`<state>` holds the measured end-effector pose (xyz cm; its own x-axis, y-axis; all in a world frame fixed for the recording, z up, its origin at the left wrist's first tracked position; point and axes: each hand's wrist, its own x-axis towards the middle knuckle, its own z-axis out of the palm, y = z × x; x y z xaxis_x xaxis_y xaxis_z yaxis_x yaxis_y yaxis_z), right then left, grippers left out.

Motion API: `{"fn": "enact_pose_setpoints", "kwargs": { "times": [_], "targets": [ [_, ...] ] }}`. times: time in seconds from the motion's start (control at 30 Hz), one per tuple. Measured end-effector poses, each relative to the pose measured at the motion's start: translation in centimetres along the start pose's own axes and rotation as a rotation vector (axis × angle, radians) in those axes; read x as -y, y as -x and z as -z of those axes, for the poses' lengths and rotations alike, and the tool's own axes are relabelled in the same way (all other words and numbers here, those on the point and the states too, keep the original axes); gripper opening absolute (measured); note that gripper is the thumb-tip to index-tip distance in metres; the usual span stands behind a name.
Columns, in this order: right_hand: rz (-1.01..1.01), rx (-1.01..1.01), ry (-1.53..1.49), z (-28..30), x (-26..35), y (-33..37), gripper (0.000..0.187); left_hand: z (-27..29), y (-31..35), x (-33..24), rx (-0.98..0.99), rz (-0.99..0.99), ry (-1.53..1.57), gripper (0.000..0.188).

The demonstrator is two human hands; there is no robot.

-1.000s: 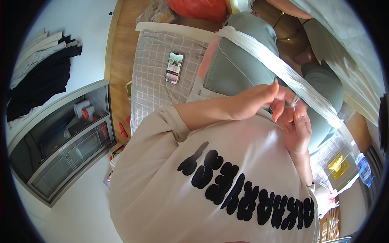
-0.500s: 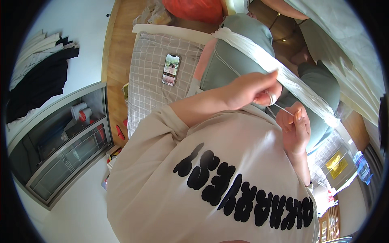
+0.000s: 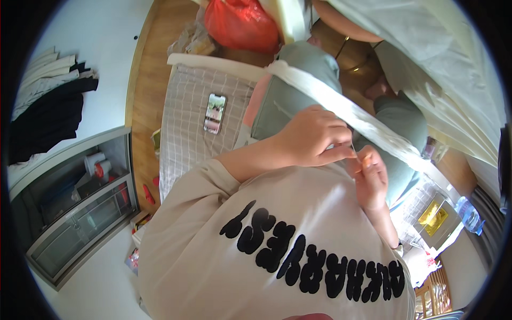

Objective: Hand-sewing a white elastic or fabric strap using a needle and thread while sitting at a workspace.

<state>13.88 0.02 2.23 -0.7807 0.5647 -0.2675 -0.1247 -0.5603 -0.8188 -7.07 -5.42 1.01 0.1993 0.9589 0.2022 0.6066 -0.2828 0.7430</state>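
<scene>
A thick white skein of yarn [image 3: 349, 111] is stretched across my two knees in grey-green trousers [image 3: 298, 66]. In front of it, my left hand [image 3: 317, 137] is turned back-side up, its fingers curled closed on a thin white strand [image 3: 352, 146]. Close beside it, my right hand [image 3: 370, 178] pinches that strand between thumb and fingers. The two hands nearly touch above my lap, just over the hem of my beige shirt [image 3: 298, 202]. Whatever lies deeper inside the left hand's fingers is hidden.
A phone [image 3: 215, 113] with a lit screen lies on the checked bed cover [image 3: 184, 128] to the left. Beyond the bed sits a red plastic bag [image 3: 242, 26]. White curtain-like fabric [image 3: 442, 69] hangs at the right, and a plastic bottle [image 3: 469, 215] stands farther down there.
My left hand has rolled over, knuckles now upward, and come closer to my right hand. The strand showing between them is shorter. The whole view has shifted slightly.
</scene>
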Motion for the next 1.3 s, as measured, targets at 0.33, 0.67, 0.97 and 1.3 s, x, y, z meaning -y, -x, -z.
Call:
{"fn": "enact_pose_setpoints", "kwargs": {
  "times": [0.33, 0.67, 0.97, 1.3],
  "targets": [
    [0.002, -0.071, -0.183, 0.4, 0.5, -0.1, 0.019, 1.4, -1.6, -1.6, 0.072, 0.147, 0.748, 0.054],
    [0.008, 0.029, -0.065, -0.2, 1.4, 0.0, 0.027, 0.9, -1.7, -1.2, 0.047, 0.138, 1.511, 0.065],
    [-0.02, 0.078, -0.004, -0.2, 0.6, 1.0, 0.027, 0.5, -0.4, -2.9, -0.13, 0.038, 0.649, 0.047],
    [0.009, 0.004, -0.07, 0.2, -0.2, 0.6, 0.025, 0.2, -1.5, -1.8, -0.15, -0.11, 0.002, 0.026]
  ]
}}
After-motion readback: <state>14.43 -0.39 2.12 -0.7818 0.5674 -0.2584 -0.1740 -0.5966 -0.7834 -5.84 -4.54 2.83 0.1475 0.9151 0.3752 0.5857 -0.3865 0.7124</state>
